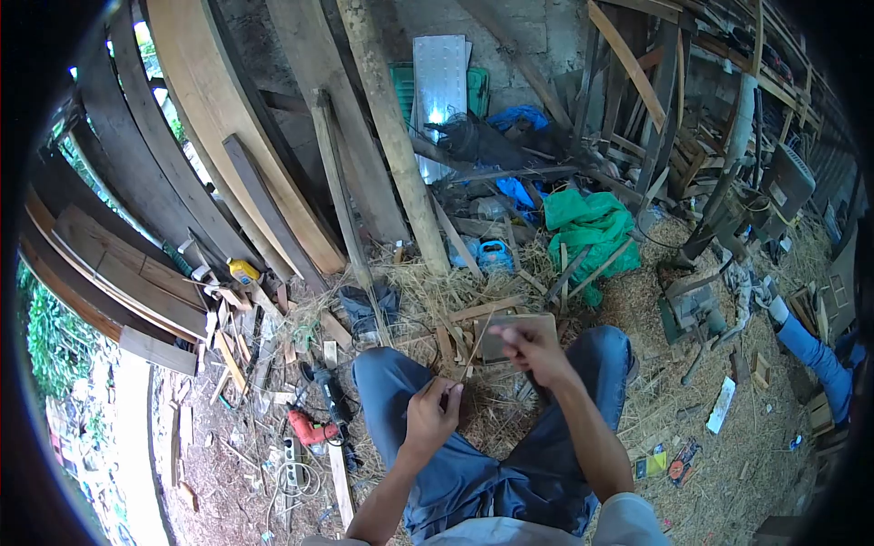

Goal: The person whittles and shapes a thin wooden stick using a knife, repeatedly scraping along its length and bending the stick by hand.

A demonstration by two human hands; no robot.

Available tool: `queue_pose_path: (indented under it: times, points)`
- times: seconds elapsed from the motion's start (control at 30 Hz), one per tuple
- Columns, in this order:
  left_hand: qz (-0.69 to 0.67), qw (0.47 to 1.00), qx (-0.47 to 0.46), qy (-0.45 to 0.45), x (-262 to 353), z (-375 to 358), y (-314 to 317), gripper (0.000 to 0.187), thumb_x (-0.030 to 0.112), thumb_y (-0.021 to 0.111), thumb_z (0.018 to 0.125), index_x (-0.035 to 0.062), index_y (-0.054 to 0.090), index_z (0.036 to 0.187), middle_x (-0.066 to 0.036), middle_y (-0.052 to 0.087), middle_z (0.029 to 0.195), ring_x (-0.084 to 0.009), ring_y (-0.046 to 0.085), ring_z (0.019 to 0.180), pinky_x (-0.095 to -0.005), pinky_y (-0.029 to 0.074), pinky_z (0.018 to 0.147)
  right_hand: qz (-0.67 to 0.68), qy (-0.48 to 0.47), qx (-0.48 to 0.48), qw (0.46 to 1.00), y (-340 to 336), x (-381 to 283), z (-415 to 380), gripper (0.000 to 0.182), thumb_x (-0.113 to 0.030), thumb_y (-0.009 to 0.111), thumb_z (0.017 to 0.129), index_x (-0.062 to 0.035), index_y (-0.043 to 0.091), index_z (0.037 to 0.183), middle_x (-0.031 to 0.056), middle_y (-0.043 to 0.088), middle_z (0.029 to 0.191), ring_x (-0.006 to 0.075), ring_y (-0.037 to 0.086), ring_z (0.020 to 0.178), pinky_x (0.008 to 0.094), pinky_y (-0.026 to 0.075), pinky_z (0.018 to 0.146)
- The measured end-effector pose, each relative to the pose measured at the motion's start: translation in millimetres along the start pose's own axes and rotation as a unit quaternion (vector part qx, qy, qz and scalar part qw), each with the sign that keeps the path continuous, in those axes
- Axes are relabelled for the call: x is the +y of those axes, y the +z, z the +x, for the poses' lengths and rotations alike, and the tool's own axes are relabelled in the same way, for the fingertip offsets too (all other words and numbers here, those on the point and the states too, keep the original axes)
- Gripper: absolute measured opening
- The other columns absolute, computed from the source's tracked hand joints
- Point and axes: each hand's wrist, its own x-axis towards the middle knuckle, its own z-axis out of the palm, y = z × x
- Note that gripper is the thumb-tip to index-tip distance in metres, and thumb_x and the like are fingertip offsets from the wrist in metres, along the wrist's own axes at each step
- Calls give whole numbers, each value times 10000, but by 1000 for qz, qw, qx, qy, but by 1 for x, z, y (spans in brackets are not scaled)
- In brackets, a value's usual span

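Note:
My left hand (432, 419) is closed above my left knee, its fingertips pinching the lower end of a thin straw-like strip (477, 344). The strip slants upward and away between my knees. My right hand (537, 355) is raised over the gap between my legs, its fingers curled and slightly blurred. Whatever it may hold is too small or hidden to make out. Just behind the right hand lies a flat, pale-edged board (544, 326), partly covered by the fingers.
A red drill (310, 428) and a dark green power tool (330, 397) lie left of my legs, near a white power strip (292, 462). Tall planks (228, 109) lean ahead. A green sheet (592, 232) and a machine (694, 309) stand ahead and right. Shavings cover the ground.

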Motion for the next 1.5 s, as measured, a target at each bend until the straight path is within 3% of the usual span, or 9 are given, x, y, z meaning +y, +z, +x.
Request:
queue_pose_path:
  times: [0.3,0.6,0.8,0.93,1.07,1.13,1.2,1.3,1.5]
  points:
    - [29,995,-25,91,9,-7,-2,30,-3,603,835,-8,589,861,-139,600,765,-289,603,619,-335,475,549,-26,77,-20,996,-10,5,9,286,-285,587,922,-10,661,947,-70,458,612,25,317,485,207,223,438]
    - [45,994,-12,98,10,-5,0,37,0,611,830,3,581,850,-139,588,761,-311,602,626,-351,469,516,-10,105,-58,993,2,15,5,238,-259,601,916,-28,640,956,-37,505,632,33,350,480,209,245,433]
    - [54,993,-35,102,6,-6,-5,47,-10,609,823,5,582,858,-139,586,756,-315,595,619,-352,467,511,-22,83,-39,996,-3,14,9,230,-244,611,909,-16,633,928,-24,534,648,40,369,478,216,256,417]
    - [38,990,-1,135,-2,-14,-5,34,-6,606,829,6,586,853,-134,581,732,-297,587,591,-343,458,496,-60,30,60,996,-22,5,14,209,-208,589,912,-6,633,940,-25,546,660,36,397,491,209,274,416]
    - [25,998,10,61,-18,-15,-15,27,23,594,856,13,569,860,-138,586,728,-279,594,578,-338,474,503,-134,-98,149,975,-38,-16,14,208,-191,577,913,-4,638,980,-22,550,676,38,441,527,195,311,447]
    - [14,999,27,24,-20,-12,-16,38,28,592,865,2,567,857,-137,579,718,-250,583,559,-316,461,501,-151,-119,132,972,-15,-15,6,250,-166,564,920,1,615,1098,-28,545,671,46,464,557,200,359,493]
    - [-108,992,21,-54,-16,-4,-16,81,71,570,908,-8,562,892,-91,547,674,-151,537,539,-285,423,492,-212,-245,53,944,17,-18,-7,324,-100,530,925,4,542,1232,1,570,683,56,510,575,210,409,540]
    - [-259,956,37,-132,3,10,-18,135,137,543,944,3,562,939,-9,506,669,-64,470,565,-255,377,494,-208,-230,-9,951,50,-39,-28,421,-79,535,917,-19,471,1329,5,571,668,77,544,610,223,441,600]
    - [-334,931,59,-134,41,40,-35,227,237,572,941,24,572,1019,44,494,757,-27,404,665,-192,325,587,-222,-221,-89,946,62,-50,-44,478,-101,557,915,-24,425,1368,20,577,658,78,541,606,232,444,591]
